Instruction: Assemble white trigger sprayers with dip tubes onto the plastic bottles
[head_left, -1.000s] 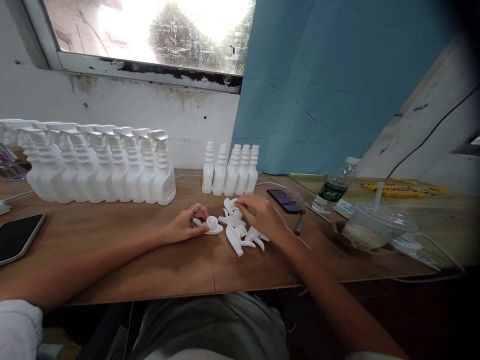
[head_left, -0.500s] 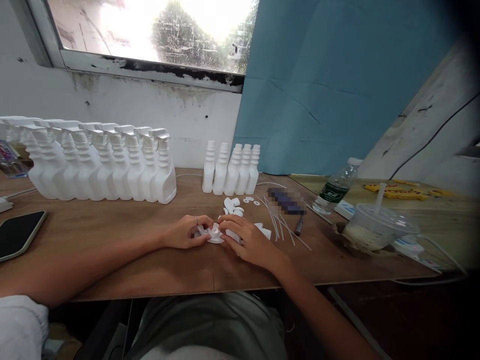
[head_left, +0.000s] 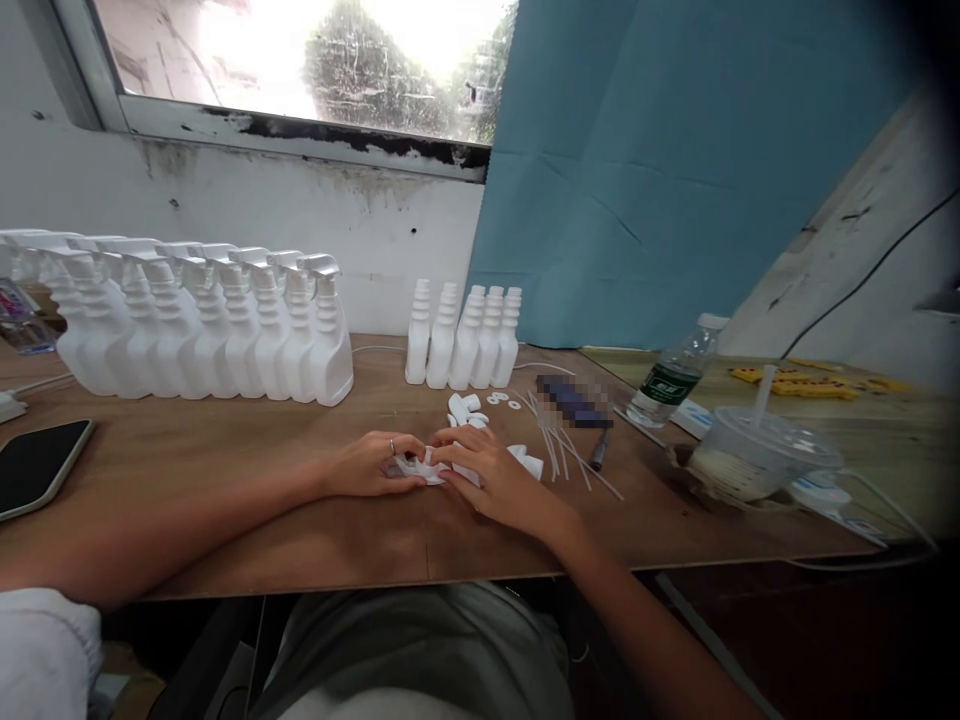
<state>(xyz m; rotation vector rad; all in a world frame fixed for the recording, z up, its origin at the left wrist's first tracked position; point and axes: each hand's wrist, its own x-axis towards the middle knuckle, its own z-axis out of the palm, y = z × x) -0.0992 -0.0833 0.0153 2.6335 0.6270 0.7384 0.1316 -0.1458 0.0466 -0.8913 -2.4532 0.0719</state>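
Observation:
My left hand (head_left: 375, 462), with a ring on one finger, is closed on a white plastic trigger spray head (head_left: 420, 468) just above the table. My right hand (head_left: 495, 475) holds the same spray head from the other side, its fingertips over the round middle of the part. Fingers hide much of its shape. Right behind my hands lies a small pile of white plastic parts (head_left: 466, 408). More white caps (head_left: 527, 462) rest beyond my right hand, partly covered by it.
White bottles with spray heads (head_left: 274, 345) stand in a row at the back left, several bottles without heads (head_left: 465, 345) near the wall. Thin tubes (head_left: 559, 445), white washers (head_left: 503, 398), a screwdriver (head_left: 599, 450), a water bottle (head_left: 667, 380) and a drink cup (head_left: 739, 460) lie right; a phone (head_left: 41, 465), left.
The fingers of my right hand have shifted slightly left over the spray head, covering its round middle, which showed before. My left hand stays nearly in place.

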